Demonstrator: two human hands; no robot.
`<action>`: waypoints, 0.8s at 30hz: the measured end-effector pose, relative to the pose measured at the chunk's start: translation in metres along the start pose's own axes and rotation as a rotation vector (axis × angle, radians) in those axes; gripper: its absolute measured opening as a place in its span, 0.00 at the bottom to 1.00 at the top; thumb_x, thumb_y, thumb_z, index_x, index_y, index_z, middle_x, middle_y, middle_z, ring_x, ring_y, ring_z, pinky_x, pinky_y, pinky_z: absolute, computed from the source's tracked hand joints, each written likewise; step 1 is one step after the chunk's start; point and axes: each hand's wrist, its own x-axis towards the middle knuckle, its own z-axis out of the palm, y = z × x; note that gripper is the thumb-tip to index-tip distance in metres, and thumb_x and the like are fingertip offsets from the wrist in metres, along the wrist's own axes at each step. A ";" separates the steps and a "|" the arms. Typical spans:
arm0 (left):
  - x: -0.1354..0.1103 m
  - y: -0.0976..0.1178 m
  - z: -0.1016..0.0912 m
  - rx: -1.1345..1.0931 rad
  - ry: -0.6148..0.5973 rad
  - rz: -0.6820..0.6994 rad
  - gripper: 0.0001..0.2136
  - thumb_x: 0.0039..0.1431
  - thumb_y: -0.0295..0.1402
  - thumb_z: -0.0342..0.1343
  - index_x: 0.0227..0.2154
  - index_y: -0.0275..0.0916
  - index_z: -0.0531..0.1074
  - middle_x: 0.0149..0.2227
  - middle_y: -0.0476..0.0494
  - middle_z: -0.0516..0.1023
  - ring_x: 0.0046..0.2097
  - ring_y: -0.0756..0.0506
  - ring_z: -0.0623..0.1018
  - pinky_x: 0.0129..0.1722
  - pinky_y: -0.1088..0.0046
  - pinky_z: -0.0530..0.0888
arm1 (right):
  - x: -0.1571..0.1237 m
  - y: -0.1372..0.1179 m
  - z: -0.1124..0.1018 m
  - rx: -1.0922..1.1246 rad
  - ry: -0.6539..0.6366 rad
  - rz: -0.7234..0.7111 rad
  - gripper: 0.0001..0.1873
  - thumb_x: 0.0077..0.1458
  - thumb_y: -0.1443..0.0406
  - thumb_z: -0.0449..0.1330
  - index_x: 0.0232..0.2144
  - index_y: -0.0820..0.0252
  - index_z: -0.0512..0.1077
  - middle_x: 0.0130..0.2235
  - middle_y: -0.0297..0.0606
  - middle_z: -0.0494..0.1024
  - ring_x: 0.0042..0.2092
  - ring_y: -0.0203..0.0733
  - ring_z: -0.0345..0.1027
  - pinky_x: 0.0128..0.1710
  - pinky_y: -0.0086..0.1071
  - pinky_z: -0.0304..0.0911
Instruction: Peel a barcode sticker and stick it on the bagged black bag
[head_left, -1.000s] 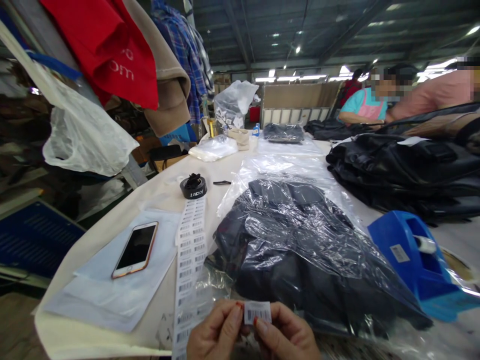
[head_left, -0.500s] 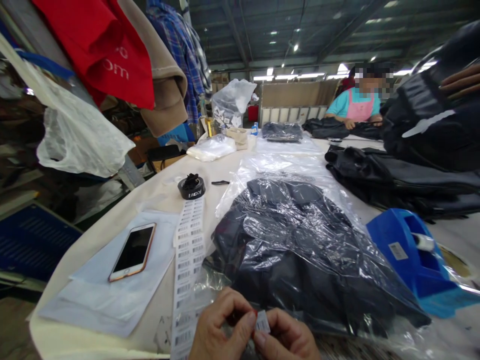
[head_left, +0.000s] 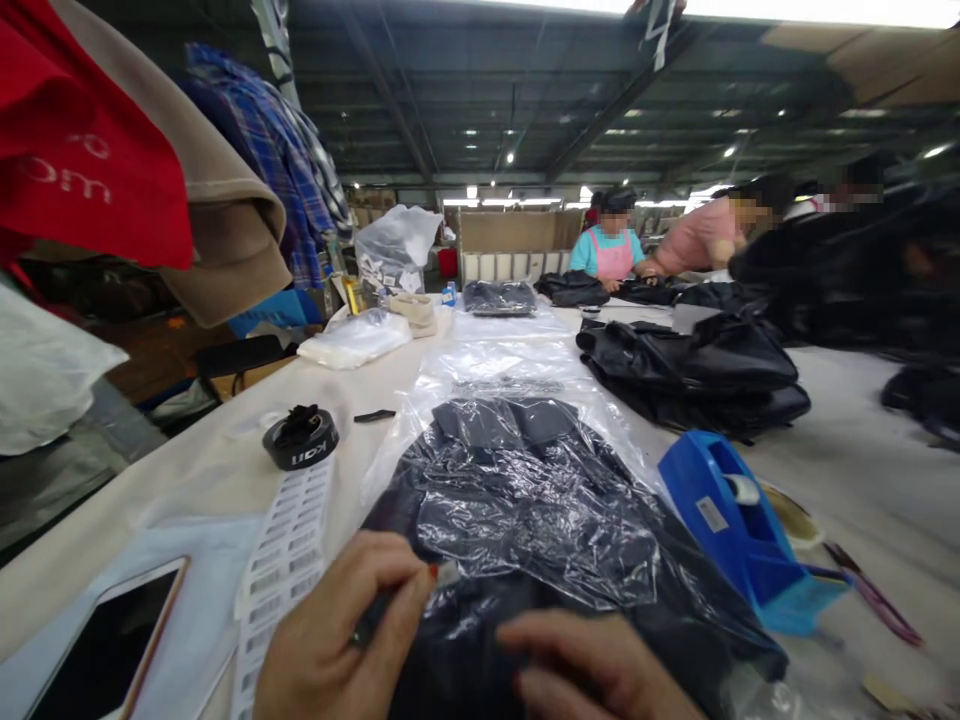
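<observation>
A black bag (head_left: 517, 520) lies in a clear plastic bag (head_left: 390, 465) on the table in front of me. My left hand (head_left: 345, 630) is above its near left part, thumb and forefinger pinched on a small pale barcode label (head_left: 448, 573). The label is blurred and only partly shows. My right hand (head_left: 592, 665), smeared by motion, is over the near edge of the bag, with its thumb and fingers apart and nothing visible between them. A strip of barcode labels (head_left: 289, 540) runs beside my left hand.
A black tape roll (head_left: 301, 440) sits at the strip's far end, a phone (head_left: 112, 640) at left. To the right are a blue tape dispenser (head_left: 739, 530), scissors (head_left: 874, 590) and black bags (head_left: 690, 375). Co-workers (head_left: 611, 250) stand across the table (head_left: 847, 440).
My hands have parted: the label both fingers were at is now in my left hand, and my right hand has drawn away. The camera view has turned right and more co-workers show.
</observation>
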 end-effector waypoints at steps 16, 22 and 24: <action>0.179 -0.069 0.184 -0.588 -0.366 -0.426 0.12 0.36 0.40 0.60 0.17 0.36 0.68 0.17 0.53 0.66 0.23 0.53 0.63 0.25 0.75 0.60 | 0.139 0.096 -0.058 -0.546 -0.404 -0.353 0.28 0.64 0.55 0.43 0.61 0.63 0.53 0.63 0.44 0.55 0.64 0.42 0.42 0.65 0.40 0.35; 0.162 -0.106 0.196 -0.494 -0.497 -0.455 0.09 0.42 0.38 0.59 0.18 0.37 0.70 0.20 0.52 0.69 0.26 0.51 0.66 0.28 0.73 0.61 | 0.136 0.084 -0.065 -0.366 -0.497 -0.203 0.33 0.60 0.51 0.50 0.62 0.62 0.52 0.63 0.45 0.52 0.64 0.44 0.42 0.65 0.37 0.33; 0.161 -0.108 0.194 -0.470 -0.536 -0.438 0.08 0.43 0.37 0.59 0.19 0.38 0.71 0.22 0.52 0.70 0.27 0.50 0.68 0.30 0.73 0.63 | 0.138 0.081 -0.066 -0.331 -0.517 -0.164 0.34 0.60 0.51 0.51 0.62 0.61 0.50 0.64 0.44 0.50 0.65 0.43 0.40 0.65 0.36 0.31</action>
